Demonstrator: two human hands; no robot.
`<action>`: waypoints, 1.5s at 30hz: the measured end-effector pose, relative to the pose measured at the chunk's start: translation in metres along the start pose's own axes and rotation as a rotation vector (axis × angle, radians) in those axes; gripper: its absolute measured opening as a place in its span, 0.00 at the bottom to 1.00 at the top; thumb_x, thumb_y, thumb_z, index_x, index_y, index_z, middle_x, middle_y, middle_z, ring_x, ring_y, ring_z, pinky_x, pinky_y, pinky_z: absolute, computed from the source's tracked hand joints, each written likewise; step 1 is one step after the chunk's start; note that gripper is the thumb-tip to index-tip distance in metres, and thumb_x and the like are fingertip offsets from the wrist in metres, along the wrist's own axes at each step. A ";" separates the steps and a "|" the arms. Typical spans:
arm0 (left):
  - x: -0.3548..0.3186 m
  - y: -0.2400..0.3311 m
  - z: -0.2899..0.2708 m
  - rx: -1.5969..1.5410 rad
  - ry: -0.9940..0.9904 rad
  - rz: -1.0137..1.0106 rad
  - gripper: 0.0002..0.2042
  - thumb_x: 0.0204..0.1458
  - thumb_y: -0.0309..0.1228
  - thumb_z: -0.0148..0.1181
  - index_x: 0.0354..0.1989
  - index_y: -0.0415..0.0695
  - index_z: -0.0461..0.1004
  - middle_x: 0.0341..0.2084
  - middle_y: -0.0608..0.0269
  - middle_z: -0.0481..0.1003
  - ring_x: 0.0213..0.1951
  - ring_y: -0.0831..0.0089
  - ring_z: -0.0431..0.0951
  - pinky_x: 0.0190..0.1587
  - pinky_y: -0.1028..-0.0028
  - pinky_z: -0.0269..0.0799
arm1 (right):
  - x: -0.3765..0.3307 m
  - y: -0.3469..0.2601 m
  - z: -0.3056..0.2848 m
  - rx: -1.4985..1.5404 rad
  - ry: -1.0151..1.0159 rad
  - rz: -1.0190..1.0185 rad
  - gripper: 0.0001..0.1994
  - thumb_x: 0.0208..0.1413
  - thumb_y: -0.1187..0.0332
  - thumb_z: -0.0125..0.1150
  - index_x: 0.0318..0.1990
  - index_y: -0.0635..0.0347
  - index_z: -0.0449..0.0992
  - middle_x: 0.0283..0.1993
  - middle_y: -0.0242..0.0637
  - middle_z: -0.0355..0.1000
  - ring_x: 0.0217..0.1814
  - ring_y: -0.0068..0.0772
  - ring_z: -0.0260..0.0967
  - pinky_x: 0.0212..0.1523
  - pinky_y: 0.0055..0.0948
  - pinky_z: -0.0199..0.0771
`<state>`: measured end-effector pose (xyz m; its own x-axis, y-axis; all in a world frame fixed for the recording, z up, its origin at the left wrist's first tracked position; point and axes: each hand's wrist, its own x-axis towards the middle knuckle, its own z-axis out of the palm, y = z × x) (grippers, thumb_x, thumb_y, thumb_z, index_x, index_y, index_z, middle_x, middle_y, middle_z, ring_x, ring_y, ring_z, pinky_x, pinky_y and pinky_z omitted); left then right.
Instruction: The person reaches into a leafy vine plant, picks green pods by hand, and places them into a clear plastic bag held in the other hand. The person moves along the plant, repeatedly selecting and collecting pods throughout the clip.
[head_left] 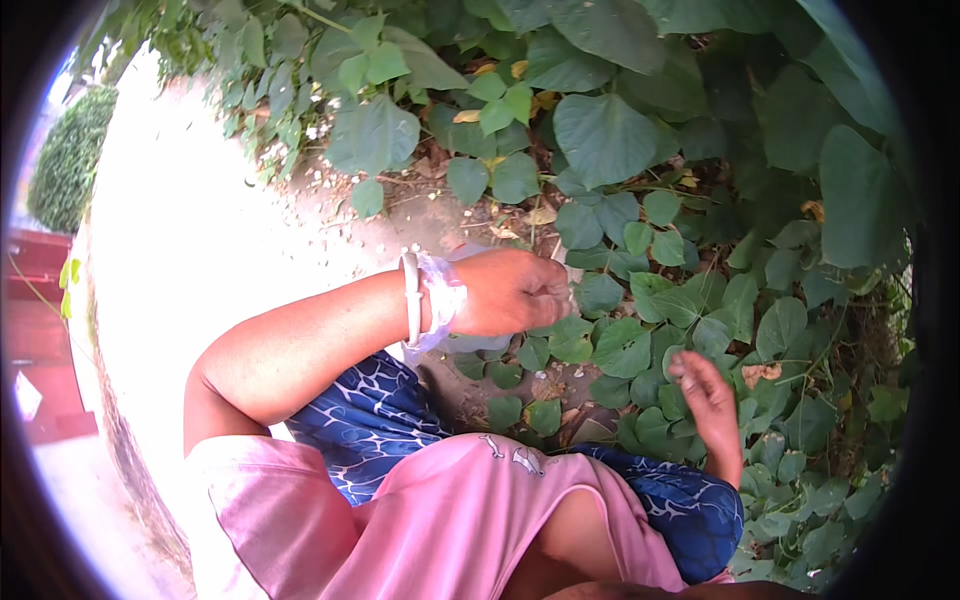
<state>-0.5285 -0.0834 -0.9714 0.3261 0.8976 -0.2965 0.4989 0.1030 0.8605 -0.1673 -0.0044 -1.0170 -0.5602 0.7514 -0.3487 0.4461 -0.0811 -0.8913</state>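
Note:
My left hand [515, 290] reaches in from the left, its fingers curled closed at the edge of the green leaves. What they hold, if anything, is hidden by the hand. A pale bangle [412, 298] and a thin clear plastic bag [440, 300] circle that wrist, and part of the bag hangs behind the arm. Lower and to the right, my right hand [706, 393] is among the leafy vines [690, 300], with its fingers bent and their tips close together. Nothing I can name shows between them. Broad leaves surround both hands.
Dense vines with large leaves [605, 140] fill the far side and the right. Dry leaves and bits of litter lie on bare soil [420, 215]. A bright, washed-out paved strip [200, 220] runs along the left, with a round bush [72, 160] and red structure [45, 345] beyond.

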 end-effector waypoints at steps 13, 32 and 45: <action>-0.020 0.010 0.004 0.128 0.062 0.050 0.11 0.52 0.36 0.51 0.32 0.39 0.68 0.23 0.49 0.72 0.30 0.50 0.73 0.33 0.59 0.67 | 0.087 -0.067 0.021 -0.444 -0.438 0.007 0.18 0.55 0.68 0.54 0.52 0.67 0.66 0.43 0.41 0.71 0.45 0.28 0.68 0.47 0.25 0.67; -0.039 0.035 0.003 0.308 -0.229 0.242 0.18 0.49 0.37 0.49 0.39 0.33 0.72 0.35 0.41 0.74 0.41 0.47 0.73 0.46 0.57 0.67 | 0.227 -0.237 0.325 -1.245 -0.714 -1.202 0.17 0.50 0.66 0.55 0.47 0.62 0.70 0.50 0.43 0.66 0.57 0.44 0.60 0.55 0.40 0.59; -0.023 0.025 -0.003 0.376 -0.172 0.444 0.21 0.47 0.37 0.47 0.47 0.35 0.69 0.43 0.40 0.71 0.48 0.49 0.70 0.50 0.61 0.66 | 0.294 -0.381 0.439 -0.277 -0.255 -1.165 0.16 0.53 0.65 0.51 0.48 0.64 0.69 0.46 0.46 0.70 0.47 0.47 0.67 0.49 0.37 0.66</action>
<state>-0.5258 -0.1005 -0.9419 0.6776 0.7347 -0.0321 0.5246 -0.4523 0.7213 -0.8081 -0.0399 -0.9073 -0.8305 0.1290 0.5419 -0.2977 0.7195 -0.6275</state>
